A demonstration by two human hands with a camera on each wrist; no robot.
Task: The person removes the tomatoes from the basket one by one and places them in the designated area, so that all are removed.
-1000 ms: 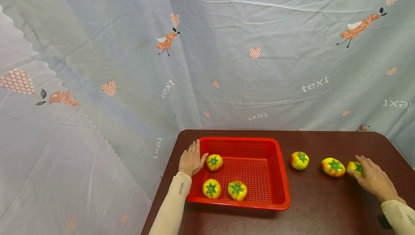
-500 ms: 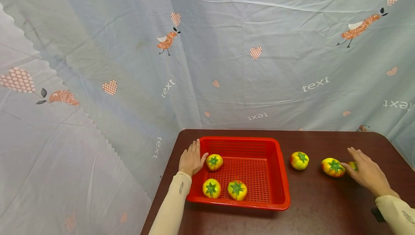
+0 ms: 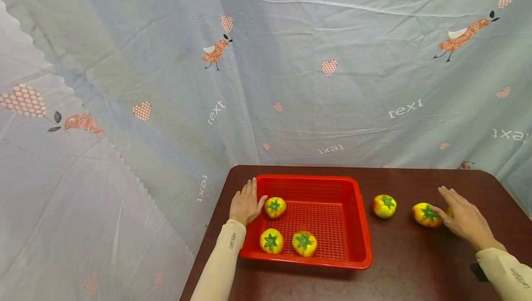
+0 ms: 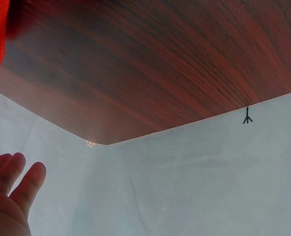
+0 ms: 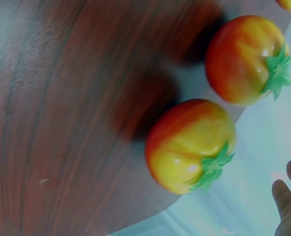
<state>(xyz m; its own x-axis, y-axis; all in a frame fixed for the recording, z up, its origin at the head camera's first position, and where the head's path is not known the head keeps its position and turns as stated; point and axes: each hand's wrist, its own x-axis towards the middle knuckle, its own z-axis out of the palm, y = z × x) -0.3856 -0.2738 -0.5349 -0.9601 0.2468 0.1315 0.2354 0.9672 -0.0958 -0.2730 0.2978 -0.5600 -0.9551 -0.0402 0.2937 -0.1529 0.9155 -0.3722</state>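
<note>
My left hand rests at the left rim of the red basket, fingers straight, thumb toward the inside. Inside the basket lie three yellow-red toy tomatoes with green star-shaped leaves: one near the thumb, one at the front left, one at the front middle. At the right, my right hand hovers with extended fingers, its thumb near the middle tomato. It mostly hides another tomato in the head view. In the right wrist view that hand's fingers hold nothing, apart from the nearest tomato.
A third loose tomato sits on the dark brown table, just right of the basket. A printed grey-blue curtain hangs behind the table and along its left side.
My right hand has shifted left from the rightmost tomato toward the middle one, covering more of the rightmost. The left hand and the basket stay where they were.
</note>
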